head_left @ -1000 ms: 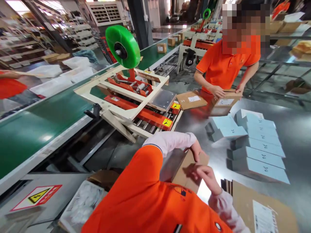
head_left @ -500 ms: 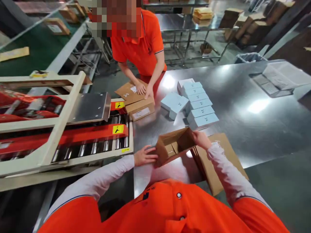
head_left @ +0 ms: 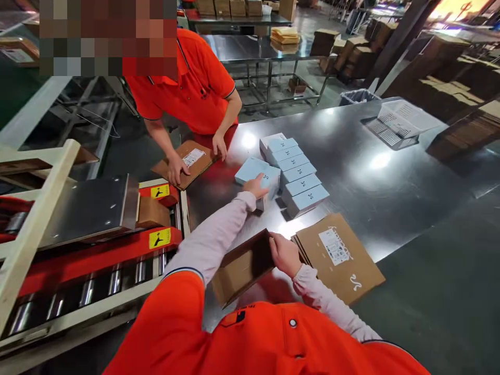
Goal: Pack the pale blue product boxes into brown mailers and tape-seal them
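My left hand (head_left: 255,186) reaches across to a pair of light blue boxes (head_left: 250,169) and has its fingers around the nearer one, partly covering it. An open brown cardboard box (head_left: 238,271) stands in front of me, its inside showing bare cardboard. At that box's right end, my right hand (head_left: 285,254) is closed on the upper edge. Right beside this hand lies a stack of flattened cartons (head_left: 341,260) with a white label on top. A row of several light blue boxes (head_left: 297,174) stands just past my hands.
Across the metal table (head_left: 351,172), a co-worker in an orange shirt (head_left: 191,83) has both hands on a labelled carton (head_left: 195,159). A roller conveyor (head_left: 113,281) with red rails runs at the left, a brown box (head_left: 152,211) on it. A white plastic basket (head_left: 406,120) sits far right.
My left hand has left the open cardboard box and moved forward onto a light blue box. My right hand still grips the cardboard box. The co-worker's carton has changed, and a brown box is on the conveyor.
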`<state>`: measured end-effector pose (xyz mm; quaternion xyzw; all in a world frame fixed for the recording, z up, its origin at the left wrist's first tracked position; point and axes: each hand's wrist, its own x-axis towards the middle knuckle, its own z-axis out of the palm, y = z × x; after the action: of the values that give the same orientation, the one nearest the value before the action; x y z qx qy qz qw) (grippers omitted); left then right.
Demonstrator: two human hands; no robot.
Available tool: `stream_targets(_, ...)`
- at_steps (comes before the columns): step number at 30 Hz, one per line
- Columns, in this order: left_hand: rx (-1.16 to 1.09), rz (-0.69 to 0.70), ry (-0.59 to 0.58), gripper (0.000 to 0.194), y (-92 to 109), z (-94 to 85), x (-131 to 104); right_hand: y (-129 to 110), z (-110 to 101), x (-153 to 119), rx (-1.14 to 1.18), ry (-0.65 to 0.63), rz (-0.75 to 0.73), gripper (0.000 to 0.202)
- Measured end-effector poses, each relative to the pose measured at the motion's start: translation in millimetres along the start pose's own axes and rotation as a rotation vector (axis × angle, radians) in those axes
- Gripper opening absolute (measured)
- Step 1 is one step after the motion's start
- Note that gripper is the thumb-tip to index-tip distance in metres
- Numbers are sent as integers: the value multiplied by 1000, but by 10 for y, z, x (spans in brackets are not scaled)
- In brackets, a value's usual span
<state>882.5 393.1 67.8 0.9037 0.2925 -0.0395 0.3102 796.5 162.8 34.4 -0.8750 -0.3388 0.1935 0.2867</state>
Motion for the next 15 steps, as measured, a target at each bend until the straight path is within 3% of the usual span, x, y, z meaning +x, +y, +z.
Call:
stream_targets(2,-103,115,117,63,-276,-239,-444,125,89,21,361,95,8,43)
stream_targets(5,-341,328,287,62,-812,-636,-1350,267,202,58,711,140,75,46)
stream_targets(8,-329,375,287,59,-1169,-840,-2232,301,260,102,856,147,121,46)
stream_targets(11,-84,369,126,48,-1275,-754,-2804,273,272,114,912,158,156,48)
stream_targets(13,53,288,49,53,-1282,-616,-2995,247,274,91,917,156,161,50)
stream_targets(15,143,120,84,60,-1284,-468,-3087,220,279,49,894,179,163,50)
